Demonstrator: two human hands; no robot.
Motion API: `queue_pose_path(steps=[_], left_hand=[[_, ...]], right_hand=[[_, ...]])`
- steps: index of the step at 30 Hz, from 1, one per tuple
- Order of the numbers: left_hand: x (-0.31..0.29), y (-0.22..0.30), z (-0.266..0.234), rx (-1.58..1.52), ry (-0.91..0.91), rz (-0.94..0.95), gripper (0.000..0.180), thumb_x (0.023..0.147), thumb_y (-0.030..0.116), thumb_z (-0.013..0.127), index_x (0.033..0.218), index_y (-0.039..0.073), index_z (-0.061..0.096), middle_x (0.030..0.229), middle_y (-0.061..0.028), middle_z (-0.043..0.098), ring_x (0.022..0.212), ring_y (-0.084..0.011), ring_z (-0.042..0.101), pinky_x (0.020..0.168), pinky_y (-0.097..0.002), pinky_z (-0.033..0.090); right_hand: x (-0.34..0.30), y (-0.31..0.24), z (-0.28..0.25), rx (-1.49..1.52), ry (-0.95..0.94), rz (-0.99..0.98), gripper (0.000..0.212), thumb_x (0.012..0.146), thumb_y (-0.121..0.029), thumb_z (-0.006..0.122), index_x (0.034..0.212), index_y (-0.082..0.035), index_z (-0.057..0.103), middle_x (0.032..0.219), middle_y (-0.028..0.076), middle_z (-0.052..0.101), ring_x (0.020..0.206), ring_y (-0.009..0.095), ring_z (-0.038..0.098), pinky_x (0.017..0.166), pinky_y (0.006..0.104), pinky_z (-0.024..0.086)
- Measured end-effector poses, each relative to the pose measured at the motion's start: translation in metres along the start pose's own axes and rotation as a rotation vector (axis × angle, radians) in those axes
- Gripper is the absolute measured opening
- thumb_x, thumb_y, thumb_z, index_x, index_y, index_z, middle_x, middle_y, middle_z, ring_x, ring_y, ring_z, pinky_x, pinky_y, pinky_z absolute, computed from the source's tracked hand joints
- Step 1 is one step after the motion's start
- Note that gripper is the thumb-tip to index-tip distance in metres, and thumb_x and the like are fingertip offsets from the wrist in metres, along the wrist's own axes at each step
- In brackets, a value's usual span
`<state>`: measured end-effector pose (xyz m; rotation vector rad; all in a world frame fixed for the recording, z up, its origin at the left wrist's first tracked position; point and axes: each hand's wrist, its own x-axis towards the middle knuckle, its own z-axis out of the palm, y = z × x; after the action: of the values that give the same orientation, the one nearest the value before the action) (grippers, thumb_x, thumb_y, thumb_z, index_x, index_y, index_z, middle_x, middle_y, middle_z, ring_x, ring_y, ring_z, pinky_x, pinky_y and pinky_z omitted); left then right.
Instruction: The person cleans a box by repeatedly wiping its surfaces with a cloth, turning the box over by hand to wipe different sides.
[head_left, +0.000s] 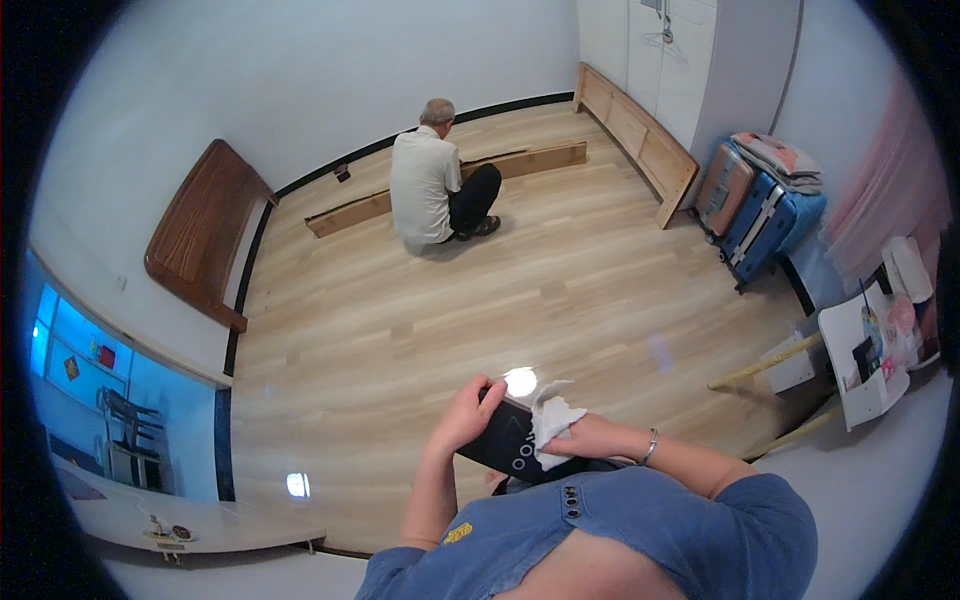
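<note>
Held up in front of my body is a flat black rectangular thing (492,440) with white printing; its exact kind does not show. My left hand (462,412) grips its left upper edge, thumb on the face. A crumpled white tissue (556,420) is bunched in the fingers of my right hand (596,438) and lies against the right part of the black face. That hand's wrist wears a silver bracelet (651,446). The lower right of the black thing is hidden by the tissue and my hand.
A person (422,185) squats on the wood floor beside a long cardboard box (540,161). A brown headboard (198,235) leans on the left wall, a pale wooden bed panel (635,125) by the wardrobe (672,70). Suitcases (752,225) and a white chair (848,330) stand at right.
</note>
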<state>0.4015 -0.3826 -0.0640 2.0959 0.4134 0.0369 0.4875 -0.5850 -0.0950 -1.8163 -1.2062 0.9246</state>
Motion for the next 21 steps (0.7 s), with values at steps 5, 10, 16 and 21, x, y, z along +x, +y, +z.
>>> queue_pose_path(steps=[5,10,16,21], left_hand=[[-0.002,0.002,-0.007,-0.009,0.042,-0.019,0.038,0.083,0.036,0.046,0.088,-0.001,0.052,0.080,-0.0192,0.057,0.076,-0.0296,0.055,0.068,-0.0342,0.043],[-0.004,0.005,-0.028,0.052,0.049,0.021,0.039,0.083,0.037,0.046,0.088,-0.002,0.053,0.081,-0.0192,0.057,0.078,-0.0311,0.055,0.069,-0.0345,0.043],[-0.019,0.010,-0.050,0.114,0.072,0.007,0.039,0.082,0.036,0.047,0.084,-0.002,0.054,0.083,-0.0203,0.057,0.077,-0.0323,0.054,0.069,-0.0354,0.043],[-0.041,-0.013,-0.076,0.104,0.118,-0.008,0.036,0.083,0.034,0.047,0.087,-0.001,0.053,0.080,-0.0191,0.057,0.075,-0.0305,0.055,0.068,-0.0346,0.043]], right_hand=[[-0.010,0.009,-0.003,0.035,-0.026,0.003,0.035,0.074,-0.034,0.058,0.096,-0.007,0.056,0.100,0.012,0.055,0.092,0.026,0.052,0.080,0.0328,0.040],[0.009,-0.007,0.001,-0.001,-0.068,-0.013,0.037,0.073,-0.038,0.058,0.098,-0.011,0.056,0.100,0.012,0.055,0.091,0.028,0.053,0.079,0.0332,0.041],[0.046,-0.050,0.015,-0.028,-0.060,-0.080,0.036,0.072,-0.034,0.059,0.097,-0.008,0.055,0.095,0.011,0.056,0.089,0.027,0.054,0.078,0.0332,0.042],[0.082,-0.092,0.036,0.004,-0.085,-0.042,0.035,0.073,-0.032,0.057,0.097,-0.007,0.055,0.097,0.013,0.056,0.090,0.028,0.053,0.078,0.0331,0.041]])
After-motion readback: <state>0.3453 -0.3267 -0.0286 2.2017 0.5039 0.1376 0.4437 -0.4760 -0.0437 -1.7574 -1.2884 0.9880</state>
